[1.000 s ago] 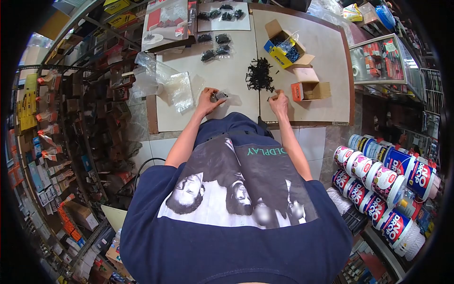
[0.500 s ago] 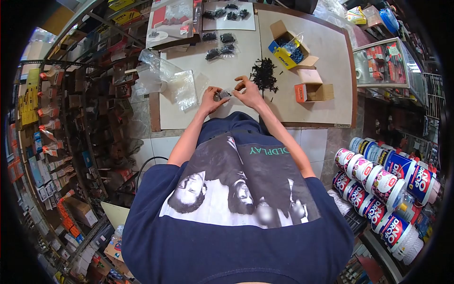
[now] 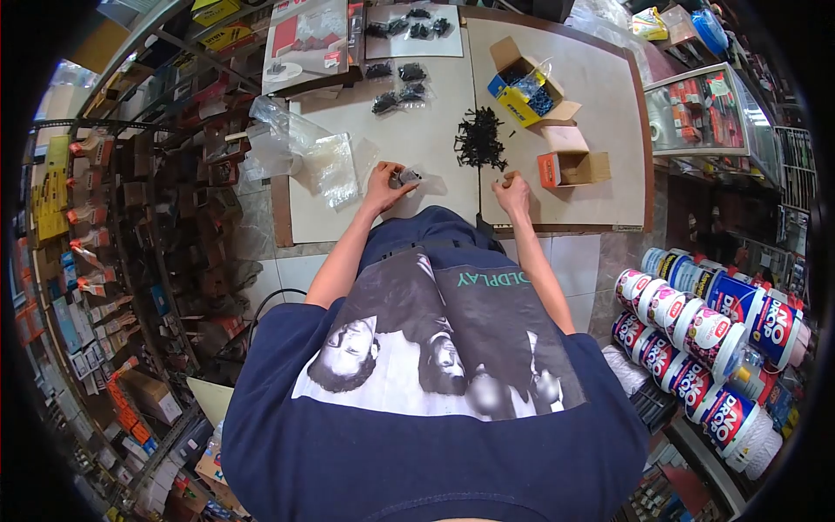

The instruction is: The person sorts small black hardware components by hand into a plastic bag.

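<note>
My left hand (image 3: 384, 186) is closed around a small transparent plastic bag (image 3: 409, 177) with dark pieces inside, its open end facing right. My right hand (image 3: 513, 193) rests low over the table, thumb and forefinger pinched together; whatever is between the fingertips is too small to make out. Just above it lies a heap of black screws (image 3: 480, 139), with a stray one off to its right. Several filled bags of black screws (image 3: 412, 91) lie farther back, some of them on a white sheet (image 3: 448, 43).
An open blue-yellow box (image 3: 524, 91) and a smaller orange box (image 3: 561, 170) stand to the right on the table (image 3: 600, 87). Empty plastic bags (image 3: 335, 165) lie left, below a large carton (image 3: 304, 43). Paint tubs (image 3: 726, 418) are stacked at lower right; shelves line the left.
My right hand has left the small bag and moved right, down to where a loose screw lay on the table. My left hand still holds the bag in nearly the same place.
</note>
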The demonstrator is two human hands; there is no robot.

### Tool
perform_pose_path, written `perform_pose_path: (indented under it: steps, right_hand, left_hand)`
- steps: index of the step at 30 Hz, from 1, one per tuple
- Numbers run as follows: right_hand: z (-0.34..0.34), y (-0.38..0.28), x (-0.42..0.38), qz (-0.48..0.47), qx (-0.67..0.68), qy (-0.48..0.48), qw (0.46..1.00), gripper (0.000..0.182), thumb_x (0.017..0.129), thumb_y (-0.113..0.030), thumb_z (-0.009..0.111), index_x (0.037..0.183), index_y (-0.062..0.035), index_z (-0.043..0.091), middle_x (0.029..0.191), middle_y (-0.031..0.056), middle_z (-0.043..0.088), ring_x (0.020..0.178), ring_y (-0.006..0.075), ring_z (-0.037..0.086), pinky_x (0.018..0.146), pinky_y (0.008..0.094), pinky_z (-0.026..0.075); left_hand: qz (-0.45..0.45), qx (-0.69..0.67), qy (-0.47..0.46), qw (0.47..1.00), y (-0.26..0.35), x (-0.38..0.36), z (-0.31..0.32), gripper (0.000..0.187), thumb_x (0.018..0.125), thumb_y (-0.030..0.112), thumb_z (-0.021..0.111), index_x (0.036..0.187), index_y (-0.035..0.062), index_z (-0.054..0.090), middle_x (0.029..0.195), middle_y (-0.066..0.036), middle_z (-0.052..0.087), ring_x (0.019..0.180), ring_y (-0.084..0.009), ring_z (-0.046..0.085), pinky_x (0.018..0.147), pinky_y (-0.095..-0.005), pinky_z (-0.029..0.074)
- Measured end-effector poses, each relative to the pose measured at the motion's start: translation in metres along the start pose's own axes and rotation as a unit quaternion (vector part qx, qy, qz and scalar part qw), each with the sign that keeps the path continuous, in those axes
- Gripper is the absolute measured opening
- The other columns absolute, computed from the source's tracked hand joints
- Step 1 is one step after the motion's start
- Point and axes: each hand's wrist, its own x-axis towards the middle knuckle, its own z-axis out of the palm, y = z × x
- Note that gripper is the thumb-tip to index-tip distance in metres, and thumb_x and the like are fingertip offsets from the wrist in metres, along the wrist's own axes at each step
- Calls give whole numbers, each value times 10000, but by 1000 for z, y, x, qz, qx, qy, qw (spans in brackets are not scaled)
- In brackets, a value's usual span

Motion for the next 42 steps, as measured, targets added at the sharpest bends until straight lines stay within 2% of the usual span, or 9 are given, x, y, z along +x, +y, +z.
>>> perform_pose_path:
  steps: [8,13,17,19,24,28,33,36,42]
  right_hand:
    - [14,0,7,-43,21,-8,999,321,708,-104,647,1002,-11,555,779,144,655,783,301,637,732,400,496]
    - [8,-49,8,-85,120,-68,987,342,708,-96,672,1017,-7,557,784,109,664,738,191,643,700,313,508]
    - [10,-95,6,-126,172,-95,972,319,715,-96,637,1015,-16,565,816,118,671,778,218,655,724,324,504]
    - [6,-121,0,-180,191,-142,954,339,729,-105,682,1032,-20,556,820,91,664,757,160,632,702,284,501]
    - [16,-137,-12,-214,201,-253,922,337,749,-110,673,1051,-19,556,822,92,665,774,169,635,712,301,497]
    - [15,-112,-1,-191,184,-232,936,312,763,-125,677,1031,-10,567,816,99,660,774,175,635,708,304,498]
    - [0,-56,31,-49,159,-39,985,306,725,-189,691,980,-48,597,797,110,674,754,225,655,706,346,510]
    - [-11,-24,41,-3,72,-8,997,352,715,-141,706,1016,-20,570,838,127,666,809,225,652,722,328,511]
    - [-2,10,46,-31,56,45,997,403,699,-101,689,1062,-36,528,854,109,672,816,236,653,756,344,506]
  left_hand:
    - [-17,-12,-15,1000,2,0,-3,470,655,329,777,1001,59,609,1003,-112,533,950,-266,538,817,-357,463]
    - [-27,-20,-26,999,-1,0,0,478,662,334,774,1010,52,605,1008,-111,532,959,-265,536,829,-355,460]
    - [-21,-14,-19,1000,2,-1,-2,483,662,338,775,1011,47,609,1009,-115,537,968,-268,534,838,-357,457]
    - [-17,-7,-15,1000,2,-1,-2,484,662,339,776,1010,47,610,1009,-116,538,969,-269,534,840,-357,455]
    - [-26,-15,-27,999,1,-1,-4,479,664,336,775,1012,50,611,1011,-117,540,965,-265,536,836,-351,455]
    - [-17,-15,-38,999,2,0,-5,479,666,331,774,1018,52,608,1013,-115,539,962,-258,538,830,-347,457]
    - [-17,-15,-27,999,5,0,-5,476,672,327,771,1020,49,603,1011,-116,537,959,-261,540,833,-346,458]
    - [-20,-6,-32,999,5,1,-5,479,675,339,766,1018,46,604,1014,-117,538,966,-267,539,841,-350,456]
    - [-26,5,-45,999,6,1,-6,504,677,363,763,1025,34,606,1030,-128,538,998,-275,526,864,-355,447]
